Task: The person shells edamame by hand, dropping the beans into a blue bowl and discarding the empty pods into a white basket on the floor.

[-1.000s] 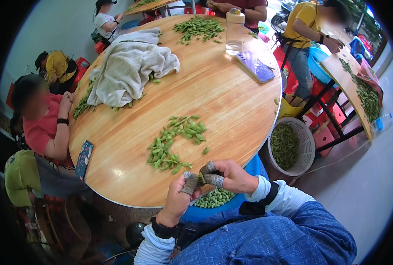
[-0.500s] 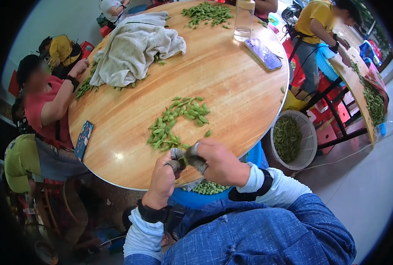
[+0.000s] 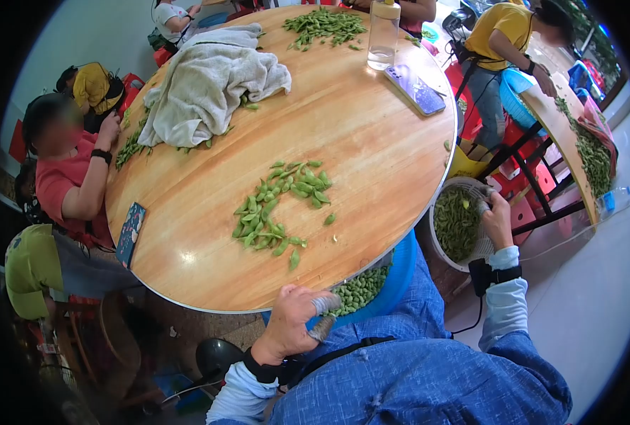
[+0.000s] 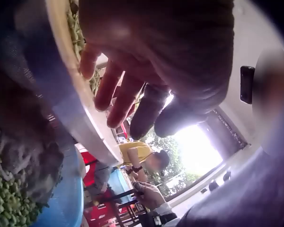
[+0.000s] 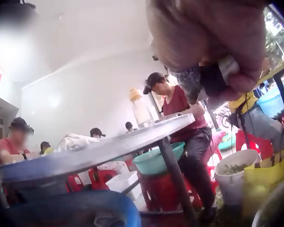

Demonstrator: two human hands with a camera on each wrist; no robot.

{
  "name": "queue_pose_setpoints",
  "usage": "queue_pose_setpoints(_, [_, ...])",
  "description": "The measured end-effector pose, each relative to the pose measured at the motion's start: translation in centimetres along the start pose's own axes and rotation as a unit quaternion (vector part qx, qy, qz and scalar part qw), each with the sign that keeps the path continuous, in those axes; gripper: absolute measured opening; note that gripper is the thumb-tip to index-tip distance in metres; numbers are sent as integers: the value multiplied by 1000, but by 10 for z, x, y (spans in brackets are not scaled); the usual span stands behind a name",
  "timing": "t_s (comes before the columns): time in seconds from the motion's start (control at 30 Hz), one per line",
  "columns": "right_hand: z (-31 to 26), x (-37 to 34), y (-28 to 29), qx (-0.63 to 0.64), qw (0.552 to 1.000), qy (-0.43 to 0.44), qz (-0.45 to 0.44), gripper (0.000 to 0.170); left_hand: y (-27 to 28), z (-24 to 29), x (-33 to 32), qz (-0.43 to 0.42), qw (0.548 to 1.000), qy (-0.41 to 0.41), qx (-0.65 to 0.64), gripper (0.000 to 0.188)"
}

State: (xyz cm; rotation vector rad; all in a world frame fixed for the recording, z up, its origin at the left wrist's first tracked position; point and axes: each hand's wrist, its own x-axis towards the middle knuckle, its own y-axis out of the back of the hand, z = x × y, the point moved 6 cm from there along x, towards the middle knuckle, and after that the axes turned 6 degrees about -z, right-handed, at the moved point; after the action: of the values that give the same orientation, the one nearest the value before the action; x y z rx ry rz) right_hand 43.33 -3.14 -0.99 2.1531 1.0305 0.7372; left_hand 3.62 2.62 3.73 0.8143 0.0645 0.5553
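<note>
My left hand is beside the wooden table's near edge, above the blue basin of shelled green beans. Its spread fingers hold nothing in the left wrist view. Over the white basket of pods, my right hand has bent, apart fingers, with nothing visible between them. A pale green piece lies or falls just left of its fingertips. Grey wrapping covers the thumb and a finger on each hand. Green pods form a curved pile on the table, a single pod nearer me.
A grey cloth, a bottle, a purple phone and a dark patterned phone rest on the table. Another person sits at the left; someone in yellow works at the right table.
My hands have parted from a pod they both held. The right has moved right to the basket; the left has dropped back toward the basin and loosened. A single pod now lies near the table's front.
</note>
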Motion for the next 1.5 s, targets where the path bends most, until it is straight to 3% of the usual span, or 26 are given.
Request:
queue_pose_setpoints(0.1, [-11, -2, 9, 38, 999, -5, 11, 20, 10, -3, 13, 17, 1000, 3, -23, 24])
queue_pose_setpoints(0.13, [-29, -3, 6, 56, 998, 21, 6, 18, 14, -14, 16, 69, 997, 21, -10, 23])
queue_pose_setpoints(0.23, [-70, -7, -15, 119, 990, 42, -65, 17, 25, -37, 50, 111, 987, 113, -2, 19])
queue_pose_setpoints(0.37, [-131, -20, -47, 190, 967, 84, -147, 18, 16, -60, 95, 92, 980, 129, 118, 19])
queue_pose_setpoints(0.53, [-154, -35, -90, 303, 920, 26, -247, 24, 14, -54, 106, 32, 962, 142, 232, 18])
queue_pose_setpoints(0.6, [-160, -38, -102, 312, 903, 3, -295, 29, 15, -61, 95, 83, 981, 158, 79, 17])
queue_pose_setpoints(0.67, [-173, -42, -113, 361, 875, 26, -322, 29, 14, -59, 81, 142, 967, 162, -139, 15])
queue_pose_setpoints(0.77, [-193, -50, -123, 453, 813, 23, -365, 27, 10, -51, 58, 193, 848, 221, -441, 16])
queue_pose_setpoints(0.97, [-229, -65, -124, 564, 686, 5, -459, 15, 2, -46, 30, 238, 765, 212, -560, 20])
queue_pose_setpoints(1.13, [-232, -67, -126, 548, 708, 17, -445, 13, -3, -43, 25, 221, 717, 183, -636, 20])
queue_pose_setpoints(1.3, [-238, -67, -120, 550, 708, 24, -442, 12, -1, -38, 25, 244, 742, 174, -600, 19])
queue_pose_setpoints(1.5, [-239, -65, -118, 506, 746, 45, -431, 12, 0, -35, 24, 274, 750, 167, -579, 17])
